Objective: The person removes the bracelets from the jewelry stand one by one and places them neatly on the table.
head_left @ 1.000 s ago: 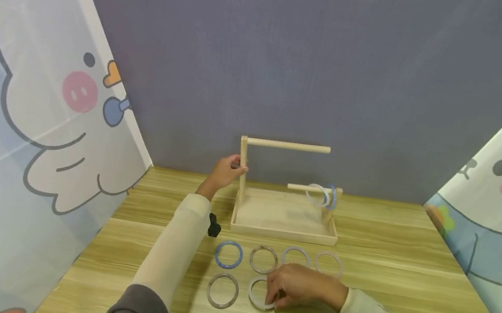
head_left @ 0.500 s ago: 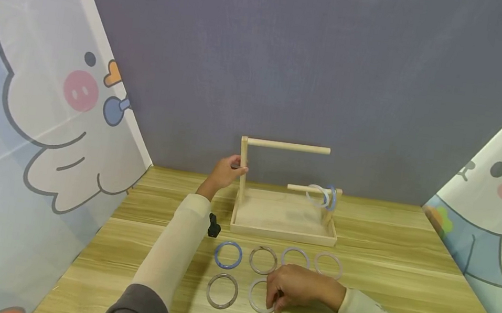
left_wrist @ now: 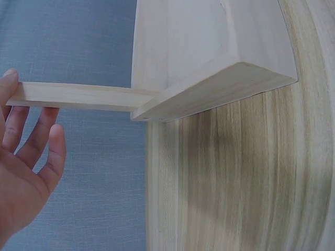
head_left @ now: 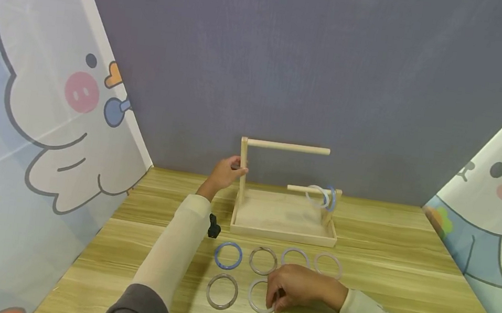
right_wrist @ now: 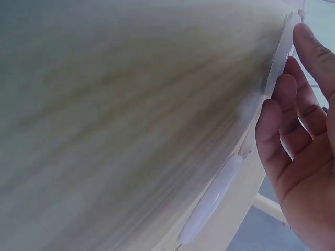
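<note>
In the head view my left hand (head_left: 222, 173) grips the upright post (head_left: 244, 150) of a wooden bangle rack, thumb in front. The left wrist view shows the fingers around the end of that post (left_wrist: 84, 96). My right hand (head_left: 296, 288) is down at the table, thumb and fingertips pinching the right side of a white bangle (head_left: 249, 299). Seen edge-on in the right wrist view, this bangle (right_wrist: 278, 61) lies between thumb and fingers. Left of it is a grey-brown bangle (head_left: 208, 289). On the rack's lower rod (head_left: 296, 188) hang a white bangle (head_left: 306, 195) and a blue one (head_left: 333, 199).
Behind the hand, a row holds a blue bangle (head_left: 227, 267), a brownish bangle (head_left: 251, 260), a lilac bangle (head_left: 284, 256) and a pale pink bangle (head_left: 341, 269), partly covered by the hand. The rack's tray (head_left: 283, 235) stands beyond, its upper rod (head_left: 287, 146) bare. A grey backdrop (head_left: 291, 66) closes the rear.
The white bangle at my right hand, slightly tilted a second ago, now looks flat on the table. Both hands have stayed almost still.
</note>
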The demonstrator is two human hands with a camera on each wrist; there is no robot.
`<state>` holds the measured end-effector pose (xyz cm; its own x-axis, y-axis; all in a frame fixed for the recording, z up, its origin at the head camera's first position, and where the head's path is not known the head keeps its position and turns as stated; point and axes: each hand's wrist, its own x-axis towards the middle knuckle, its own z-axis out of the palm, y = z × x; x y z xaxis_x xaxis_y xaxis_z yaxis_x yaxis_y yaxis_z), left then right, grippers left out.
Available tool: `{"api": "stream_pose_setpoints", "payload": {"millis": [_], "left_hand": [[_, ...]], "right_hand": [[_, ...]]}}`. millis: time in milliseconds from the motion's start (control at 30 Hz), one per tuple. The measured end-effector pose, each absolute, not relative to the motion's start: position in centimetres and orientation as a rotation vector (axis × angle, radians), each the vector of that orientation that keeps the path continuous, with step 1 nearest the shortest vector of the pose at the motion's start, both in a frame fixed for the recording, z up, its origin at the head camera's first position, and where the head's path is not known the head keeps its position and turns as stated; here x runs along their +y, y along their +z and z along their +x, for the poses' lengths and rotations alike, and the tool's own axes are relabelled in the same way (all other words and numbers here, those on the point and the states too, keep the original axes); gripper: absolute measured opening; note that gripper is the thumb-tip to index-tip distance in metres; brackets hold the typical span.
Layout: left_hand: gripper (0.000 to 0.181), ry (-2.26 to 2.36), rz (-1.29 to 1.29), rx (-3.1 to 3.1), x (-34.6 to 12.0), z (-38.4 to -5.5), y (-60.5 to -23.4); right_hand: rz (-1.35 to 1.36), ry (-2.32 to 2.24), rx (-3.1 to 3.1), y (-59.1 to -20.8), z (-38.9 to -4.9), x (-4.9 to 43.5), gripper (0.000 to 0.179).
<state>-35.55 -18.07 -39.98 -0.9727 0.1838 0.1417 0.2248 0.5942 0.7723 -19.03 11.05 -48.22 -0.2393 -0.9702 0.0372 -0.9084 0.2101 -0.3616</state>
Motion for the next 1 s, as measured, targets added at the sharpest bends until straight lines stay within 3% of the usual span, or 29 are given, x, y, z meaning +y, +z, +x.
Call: {"api": "stream_pose_setpoints", "payload": {"millis": [367, 1000], "left_hand": [[0.040, -1.368, -0.358, -2.752, -17.9, -35.6, -39.8], [0.039, -1.353, -0.343, -2.765, -18.1, -35.9, -40.3]], "right_hand": [[-1.786, -0.633, 2.351, -46.5, -20.4, 12.3, 0.005], [-1.693, -0.815, 2.570, -43.9, -22.2, 13.7, 0.009]]}}
